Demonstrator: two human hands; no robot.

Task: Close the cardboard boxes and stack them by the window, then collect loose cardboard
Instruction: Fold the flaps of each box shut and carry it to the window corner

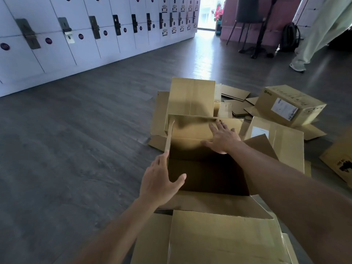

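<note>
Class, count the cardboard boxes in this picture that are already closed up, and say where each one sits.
1: the labelled closed box on the floor at far right. The open box under both hands is not shut. Others may sit out of frame.

The open box (202,168) at centre is matt brown cardboard, as are the flat sheets (236,103) beyond. The floor (76,140) looks like grey wood-grain plank with soft sheen; the lockers (57,44) at upper left are smooth white.

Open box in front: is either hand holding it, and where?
Neither grips it. The left hand touches the open box's left rim; the right hand presses its far flap.
</note>
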